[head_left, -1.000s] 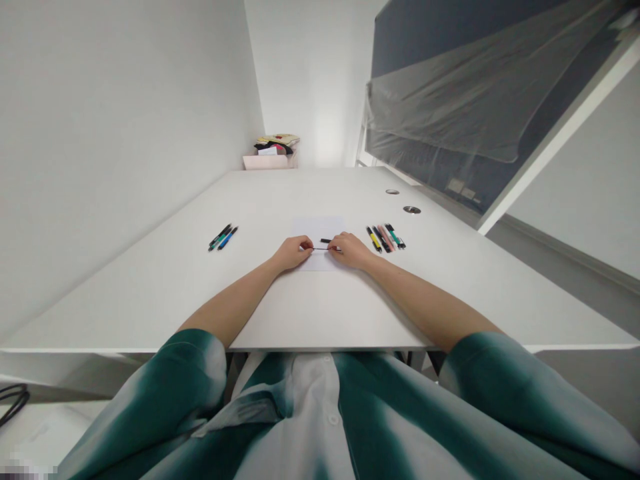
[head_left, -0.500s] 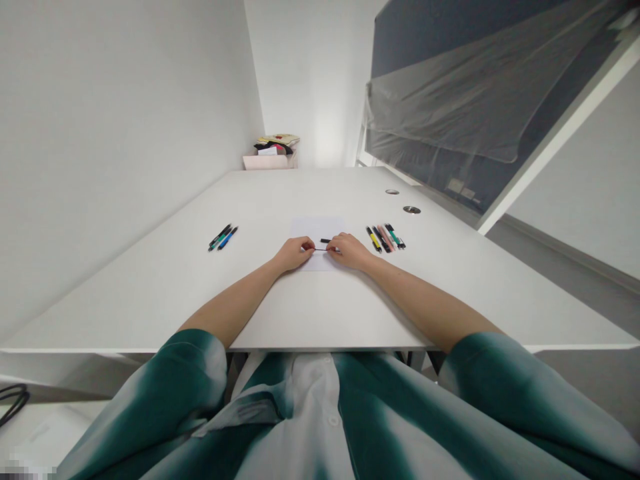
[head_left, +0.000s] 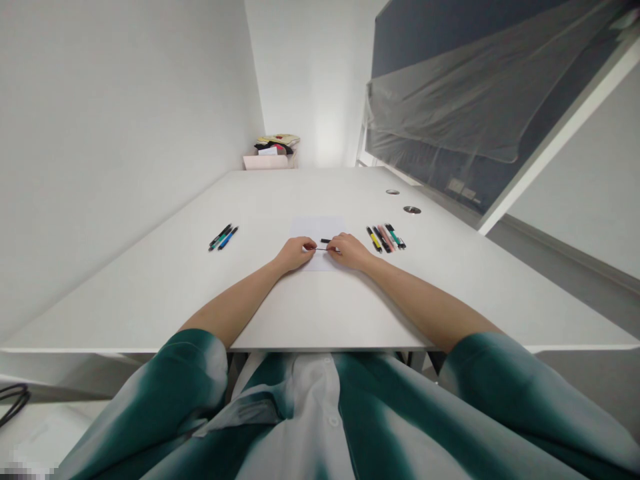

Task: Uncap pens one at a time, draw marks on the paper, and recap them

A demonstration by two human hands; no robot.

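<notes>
Over the last second the hands have been drawn slightly closer, the left hand [head_left: 295,254] and right hand [head_left: 351,251] pinched on a thin dark refill [head_left: 321,249] over the paper [head_left: 319,230] on the bench [head_left: 150,293].

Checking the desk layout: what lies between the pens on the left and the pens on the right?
In the head view, the white paper, both hands and a thin dark rod they pinch.

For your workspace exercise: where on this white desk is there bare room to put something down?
Bare room: between the left pens and the white paper sheet; the white desk's near edge; beyond the paper. Crowded: paper with both hands, thin black rod, and right pen row.
</notes>
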